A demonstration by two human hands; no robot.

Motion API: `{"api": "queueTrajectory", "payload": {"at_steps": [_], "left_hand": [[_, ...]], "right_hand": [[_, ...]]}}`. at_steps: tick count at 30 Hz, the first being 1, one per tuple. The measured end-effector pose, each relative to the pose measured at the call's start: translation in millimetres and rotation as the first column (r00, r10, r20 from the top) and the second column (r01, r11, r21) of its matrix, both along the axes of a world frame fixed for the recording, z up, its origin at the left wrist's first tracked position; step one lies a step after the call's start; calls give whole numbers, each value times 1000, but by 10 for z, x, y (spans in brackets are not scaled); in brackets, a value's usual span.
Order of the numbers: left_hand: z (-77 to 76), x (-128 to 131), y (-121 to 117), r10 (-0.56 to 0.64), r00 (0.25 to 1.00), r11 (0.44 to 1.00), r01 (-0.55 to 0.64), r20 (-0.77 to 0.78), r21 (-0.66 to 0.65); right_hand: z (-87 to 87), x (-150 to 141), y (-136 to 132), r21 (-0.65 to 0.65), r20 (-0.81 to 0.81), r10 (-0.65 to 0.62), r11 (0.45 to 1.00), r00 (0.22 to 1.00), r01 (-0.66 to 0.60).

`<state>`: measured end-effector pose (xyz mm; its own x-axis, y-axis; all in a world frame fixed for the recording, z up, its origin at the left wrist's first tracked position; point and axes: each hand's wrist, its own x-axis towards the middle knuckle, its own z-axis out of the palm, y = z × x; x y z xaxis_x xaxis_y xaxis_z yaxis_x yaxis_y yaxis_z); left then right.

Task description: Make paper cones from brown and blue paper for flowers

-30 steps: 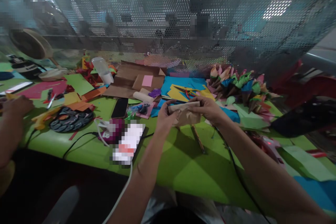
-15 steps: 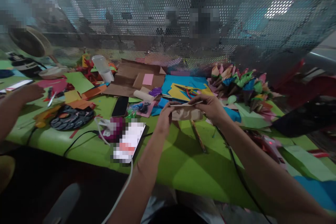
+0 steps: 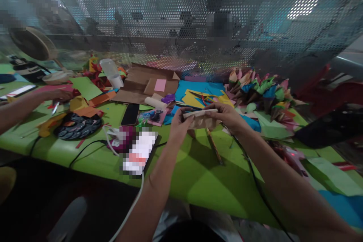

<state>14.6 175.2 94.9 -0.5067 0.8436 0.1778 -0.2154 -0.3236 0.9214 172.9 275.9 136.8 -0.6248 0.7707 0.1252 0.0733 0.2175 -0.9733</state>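
Observation:
Between my two hands, above the green table, is a strip of cream crepe paper [image 3: 202,120] with a folded upper edge and a wavy lower part. My left hand [image 3: 180,121] pinches its left end, thumb along the fold. At the right end, my right hand [image 3: 225,116] grips the fold between thumb and fingers. Below the paper, a thin brownish stick [image 3: 214,146] lies on the table. Scissors with red and yellow handles [image 3: 203,99] rest on yellow paper [image 3: 190,98] beyond my hands.
Paper flowers [image 3: 262,89] stand bunched at the back right. A pink glue gun [image 3: 293,157] lies right, its black cord crossing near my right arm. Phones [image 3: 140,153], a dark round tray [image 3: 78,125] and brown paper [image 3: 138,79] are on the left. A co-worker's hand [image 3: 61,95] reaches in there.
My left fingers and thumb have shifted inward along the paper's fold, and the strip is tilted slightly differently. The co-worker's hand at the left has moved right.

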Motion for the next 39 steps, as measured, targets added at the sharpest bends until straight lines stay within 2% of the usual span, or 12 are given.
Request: {"api": "queueTrajectory", "payload": {"at_steps": [8, 12, 15, 18, 22, 24, 28, 30, 34, 39], "left_hand": [[-67, 10, 0, -95, 994, 994, 98, 58, -46], [-20, 6, -7, -79, 992, 995, 84, 102, -49], [22, -2, -28, -121, 980, 990, 130, 156, -51], [42, -15, -51, -150, 972, 984, 165, 183, -69], [53, -31, -70, -234, 940, 968, 250, 247, -33], [54, -29, -73, -226, 941, 970, 240, 252, -26], [43, -11, -57, -91, 979, 992, 105, 185, -69], [39, -3, -44, -60, 985, 995, 72, 162, -67], [35, 3, -33, -59, 987, 996, 68, 152, -51], [34, 8, -53, -112, 986, 986, 126, 126, -110]], "right_hand": [[-2, -12, 1, 7, -20, -62, 998, 998, 62], [28, -15, -22, 33, -66, -44, 998, 997, 46], [31, -20, -31, 42, -106, -25, 999, 994, 30], [17, -21, -34, 103, -105, -6, 995, 994, 17], [-2, -14, -29, 249, -90, -30, 967, 995, 52], [13, -4, -34, 289, -78, -19, 956, 997, 41], [95, 29, -73, 159, -71, 94, 984, 993, -82], [120, 37, -84, 89, -68, 110, 991, 992, -104], [67, 16, -42, 6, -5, 15, 1000, 1000, -15], [11, -6, 15, -27, -47, -29, 999, 998, 27]]}}
